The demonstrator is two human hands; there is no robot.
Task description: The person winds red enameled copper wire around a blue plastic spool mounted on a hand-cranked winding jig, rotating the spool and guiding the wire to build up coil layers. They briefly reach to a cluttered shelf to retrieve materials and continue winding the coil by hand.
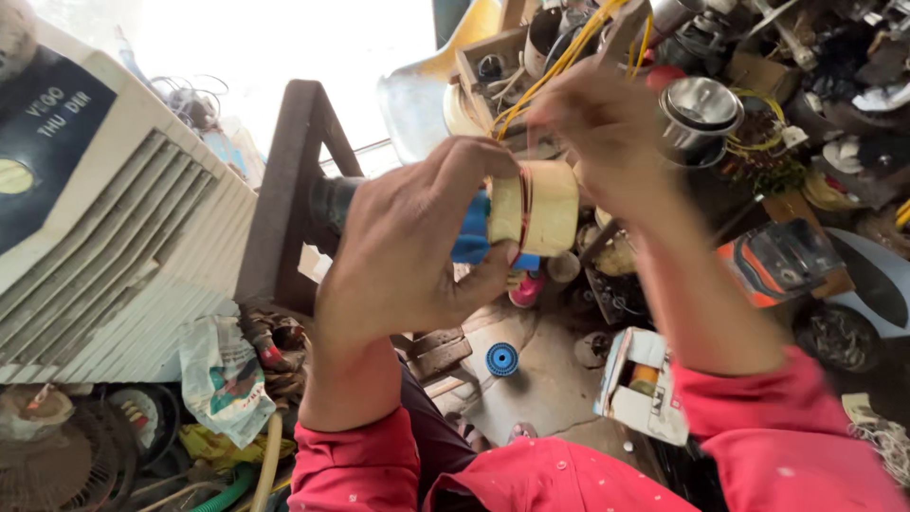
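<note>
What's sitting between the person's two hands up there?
In the head view, a cream-coloured spool with a thin band of copper wire sits between the left hand and the blurred right hand; a blue part adjoins it.

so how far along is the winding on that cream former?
Done: a narrow band of copper wire already sits on the cream former. In hand: the left hand grips the blue piece at the former's end; the right hand, blurred, is above it. Left: most of the former is bare.
</note>
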